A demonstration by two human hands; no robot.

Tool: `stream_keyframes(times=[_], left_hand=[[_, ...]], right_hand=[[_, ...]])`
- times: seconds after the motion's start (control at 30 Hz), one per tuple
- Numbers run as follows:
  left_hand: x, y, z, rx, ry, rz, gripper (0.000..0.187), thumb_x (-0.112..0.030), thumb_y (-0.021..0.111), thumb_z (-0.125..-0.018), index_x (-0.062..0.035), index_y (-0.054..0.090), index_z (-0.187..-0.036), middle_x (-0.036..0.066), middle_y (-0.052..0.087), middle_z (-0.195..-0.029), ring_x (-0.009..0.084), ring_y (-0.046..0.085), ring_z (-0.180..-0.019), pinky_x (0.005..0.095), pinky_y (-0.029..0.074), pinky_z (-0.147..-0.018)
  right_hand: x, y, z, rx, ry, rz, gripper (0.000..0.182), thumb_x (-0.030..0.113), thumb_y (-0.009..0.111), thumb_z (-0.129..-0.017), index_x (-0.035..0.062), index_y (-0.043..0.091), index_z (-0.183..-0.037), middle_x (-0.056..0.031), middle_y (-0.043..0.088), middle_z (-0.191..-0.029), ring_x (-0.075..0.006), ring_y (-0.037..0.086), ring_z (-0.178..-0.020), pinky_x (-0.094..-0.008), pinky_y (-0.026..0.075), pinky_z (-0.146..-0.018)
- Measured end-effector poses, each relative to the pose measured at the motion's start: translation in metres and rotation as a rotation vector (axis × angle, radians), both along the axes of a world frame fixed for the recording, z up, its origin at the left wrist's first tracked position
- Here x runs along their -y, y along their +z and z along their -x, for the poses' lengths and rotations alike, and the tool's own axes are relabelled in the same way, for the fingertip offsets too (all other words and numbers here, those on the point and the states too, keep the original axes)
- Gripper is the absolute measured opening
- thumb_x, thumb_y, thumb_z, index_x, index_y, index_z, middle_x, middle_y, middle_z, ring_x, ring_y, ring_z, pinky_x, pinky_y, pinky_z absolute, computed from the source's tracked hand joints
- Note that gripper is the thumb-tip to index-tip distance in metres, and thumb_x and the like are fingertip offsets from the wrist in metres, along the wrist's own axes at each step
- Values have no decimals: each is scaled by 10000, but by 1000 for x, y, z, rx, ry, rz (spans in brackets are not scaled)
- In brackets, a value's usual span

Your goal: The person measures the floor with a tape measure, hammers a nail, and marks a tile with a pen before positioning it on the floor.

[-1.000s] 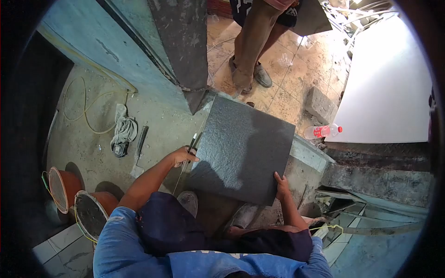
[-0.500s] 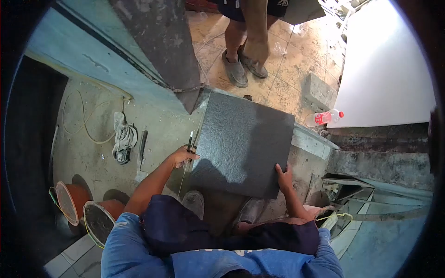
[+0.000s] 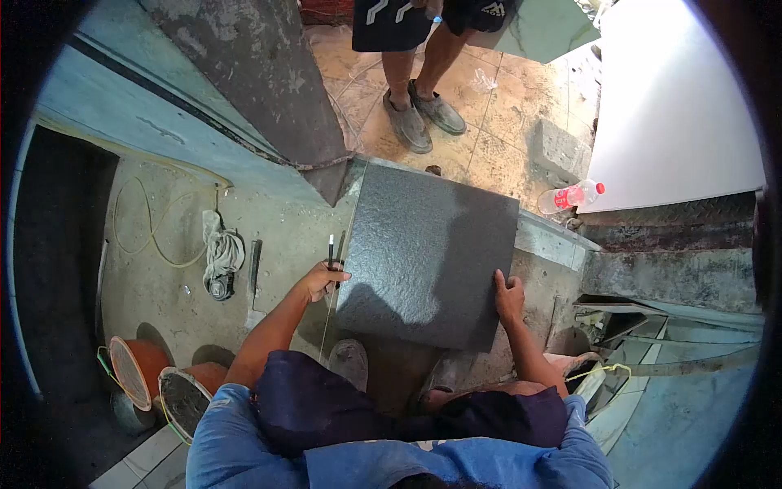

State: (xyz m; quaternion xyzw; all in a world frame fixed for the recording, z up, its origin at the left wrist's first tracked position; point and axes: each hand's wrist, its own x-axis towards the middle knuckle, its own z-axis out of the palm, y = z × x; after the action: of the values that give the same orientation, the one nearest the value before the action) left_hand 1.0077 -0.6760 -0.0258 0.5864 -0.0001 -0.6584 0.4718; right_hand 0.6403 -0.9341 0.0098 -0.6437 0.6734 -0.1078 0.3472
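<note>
A large square dark grey floor tile [image 3: 415, 253] with a rough, shiny surface lies before me, above my feet. My left hand [image 3: 320, 281] grips its left edge, thumb on top, with a black pen [image 3: 331, 251] with a white tip sticking up from the same fingers. On the right edge, my right hand [image 3: 508, 297] is closed, thumb on the upper face and fingers hidden beneath. A thin string [image 3: 330, 326] runs alongside the tile's left edge.
Left on the concrete are a trowel [image 3: 254, 281], a corded power tool [image 3: 220, 277] and two orange buckets [image 3: 138, 367]. A co-worker's shoes [image 3: 407, 126] stand on the tiled floor ahead. A plastic bottle [image 3: 570, 197] and grey block [image 3: 560, 151] lie right, beside a white board [image 3: 676, 106].
My right hand has slid up the tile's right edge. My left hand keeps its hold. The co-worker has straightened, lifting the lowered hand from near the shoes. My view has shifted slightly.
</note>
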Motion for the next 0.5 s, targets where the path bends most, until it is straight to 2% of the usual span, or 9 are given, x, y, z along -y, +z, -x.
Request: stream_keyframes(times=[0.17,0.3,0.37,0.43,0.5], left_hand=[[-3,4,-6,-43,6,15,196,-98,757,-700,-136,565,-707,-62,515,-597,55,387,-436,218,250,-415],[-3,7,-8,-50,36,34,200,-101,763,-690,-146,568,-682,-69,494,-594,41,369,-428,211,231,-394],[-5,7,-11,-56,42,42,198,-98,760,-695,-143,567,-681,-69,492,-594,41,371,-423,212,235,-389],[-7,6,-13,-46,44,40,203,-87,755,-702,-139,561,-673,-68,484,-580,41,384,-419,206,246,-385],[-7,4,-15,-49,47,33,207,-84,753,-703,-142,558,-670,-69,483,-573,41,391,-419,202,251,-385]], right_hand=[[-12,13,-4,-87,-31,52,546,527,586,-795,-16,532,-811,-145,572,-759,-258,553,-725,-366,431,-684],[-19,21,-6,-46,-66,-43,546,528,582,-797,-15,531,-822,-151,572,-779,-250,548,-744,-370,426,-686],[-26,12,-4,-17,-91,-78,532,514,583,-803,-15,530,-823,-153,573,-789,-249,547,-752,-371,425,-691],[-33,-4,-4,133,-179,-111,498,479,584,-820,-12,500,-805,-128,539,-763,-229,509,-727,-365,417,-681],[-38,-15,-3,129,-214,-113,486,466,582,-828,-9,480,-792,-113,508,-744,-214,478,-715,-359,411,-672]])
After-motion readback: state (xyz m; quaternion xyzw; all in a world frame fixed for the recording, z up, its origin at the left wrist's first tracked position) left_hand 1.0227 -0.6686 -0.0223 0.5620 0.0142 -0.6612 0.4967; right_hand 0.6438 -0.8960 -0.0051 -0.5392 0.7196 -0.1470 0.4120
